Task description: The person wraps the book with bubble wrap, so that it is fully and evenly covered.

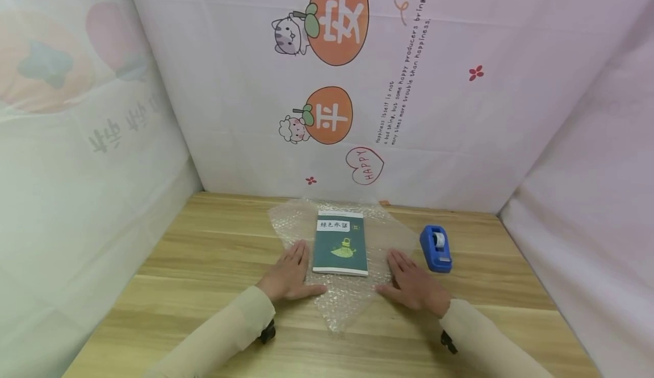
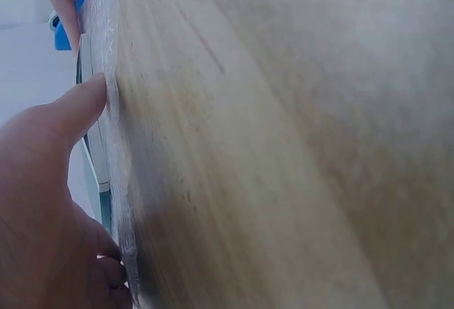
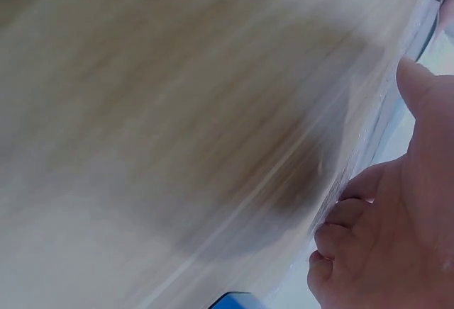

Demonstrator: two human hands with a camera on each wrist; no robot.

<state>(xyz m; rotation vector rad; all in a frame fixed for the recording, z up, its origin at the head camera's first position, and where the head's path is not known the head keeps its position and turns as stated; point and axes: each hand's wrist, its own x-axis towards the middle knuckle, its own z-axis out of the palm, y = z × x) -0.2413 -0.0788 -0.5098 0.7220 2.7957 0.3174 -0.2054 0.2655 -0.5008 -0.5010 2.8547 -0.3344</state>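
A dark green booklet (image 1: pixel 340 253) with white bands lies on a sheet of clear bubble wrap (image 1: pixel 339 304), which is turned so one corner points at the person. My left hand (image 1: pixel 290 274) rests on the wrap just left of the booklet, fingers straight and thumb spread toward the near edge. On the other side, my right hand (image 1: pixel 415 281) presses the wrap flat, its thumb pointing inward. In the left wrist view the thumb (image 2: pixel 89 103) touches the wrap beside the booklet's edge. The right wrist view shows the right hand (image 3: pixel 390 203) against the wrap, holding nothing.
A blue tape dispenser (image 1: pixel 436 248) with a roll of tape stands to the right of the wrap, close to the right hand. Everything lies on a wooden table (image 1: pixel 214 253). Printed white cloth (image 1: pixel 230 83) hangs behind and on both sides.
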